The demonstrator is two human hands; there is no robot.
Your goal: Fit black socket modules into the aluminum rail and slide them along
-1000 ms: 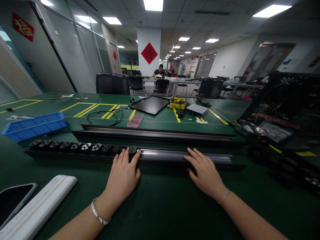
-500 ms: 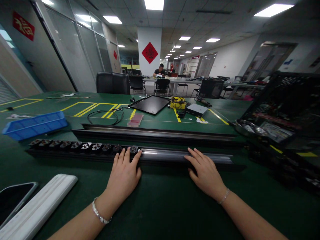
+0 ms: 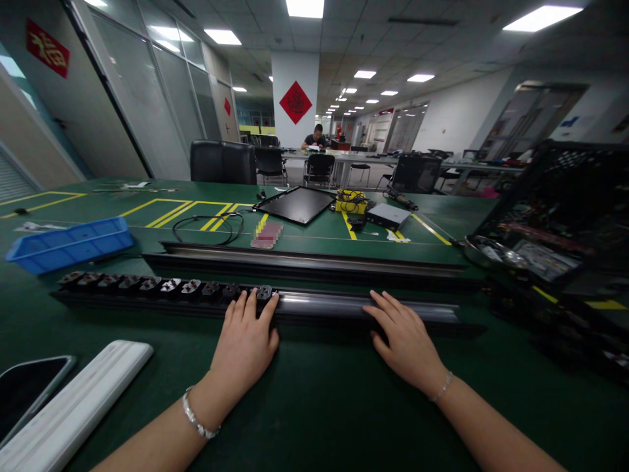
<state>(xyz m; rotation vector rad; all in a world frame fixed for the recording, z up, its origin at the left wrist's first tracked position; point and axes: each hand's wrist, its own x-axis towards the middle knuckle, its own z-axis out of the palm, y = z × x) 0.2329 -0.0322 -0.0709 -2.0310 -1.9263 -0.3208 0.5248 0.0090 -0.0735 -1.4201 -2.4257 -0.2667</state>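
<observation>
Black aluminium power strip [image 3: 314, 306] runs side to side across lower centre; relaxed left hand [image 3: 243, 341] and right hand [image 3: 405, 341] rest on it, ungripped

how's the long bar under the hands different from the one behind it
The near long black metal bar carries a row of black socket-like modules along its left part, while the far long black metal bar shows no such modules. The left hand and right hand rest on the near bar, but neither touches the far bar. Both bars are long and glossy, lying roughly parallel on the green mat.
</observation>
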